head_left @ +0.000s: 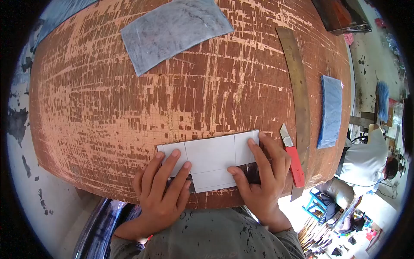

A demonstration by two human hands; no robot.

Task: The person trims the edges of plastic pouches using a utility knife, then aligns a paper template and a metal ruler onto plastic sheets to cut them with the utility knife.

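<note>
A white paper pattern [211, 155] with ruled lines lies near the table's front edge. Its lower middle part extends toward me, and dark material [251, 173] shows beside that part. My left hand [163, 185] rests its spread fingertips on the pattern's left end. On the right end, the fingers of my right hand [268, 172] touch the paper, with the thumb apart on the lower part. Just right of that hand lies a red utility knife [295, 164], its blade out and pointing away from me. A long metal ruler [296, 86] lies alongside the knife.
The wooden table [95, 116] has a scratched, worn top. A grey-blue sheet [177, 32] lies at the back, and a folded blue piece [331, 112] near the right edge. A dark box-like object [343, 17] sits at the far right corner. Another person [364, 162] is beyond the right side.
</note>
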